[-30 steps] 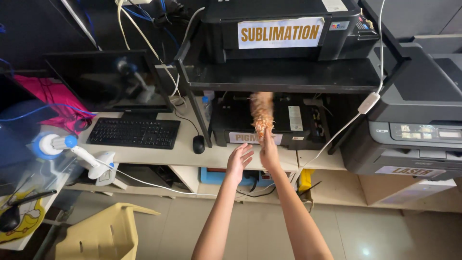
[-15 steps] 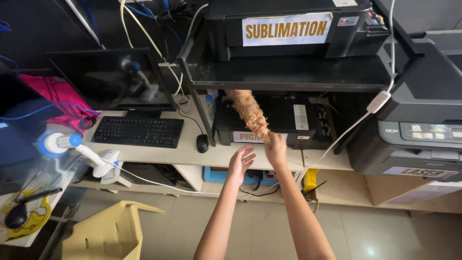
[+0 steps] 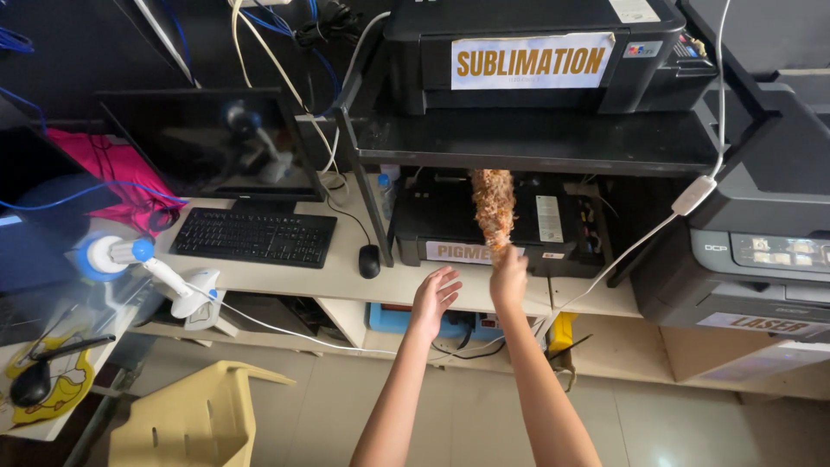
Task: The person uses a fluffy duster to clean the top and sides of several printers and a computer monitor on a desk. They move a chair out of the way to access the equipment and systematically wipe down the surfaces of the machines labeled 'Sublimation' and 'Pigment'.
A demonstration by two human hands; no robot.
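A long pale tabletop (image 3: 285, 277) is seen, with a black metal shelf (image 3: 536, 143) standing on it. One black printer (image 3: 519, 52) is placed on top of the shelf, and a second black printer (image 3: 450, 220) is kept under it, on the tabletop. A grey printer (image 3: 752, 259) is found to the right. A dark monitor (image 3: 203, 143) and a black keyboard (image 3: 252, 237) are placed to the left, with a black mouse (image 3: 369, 260) just beside the shelf leg.

An orange feather duster (image 3: 493, 207) is gripped at its handle by the right hand (image 3: 508, 278), which is closed around it. The duster is held upright, in front of the lower printer and just under the shelf board. The left hand (image 3: 434, 296) is open and empty, with fingers spread, near the tabletop edge.

A risk can be judged here: white cables (image 3: 622, 251) hang close to the duster, so one could be caught by the feathers and pulled loose. Dust could also be pushed into the printer.
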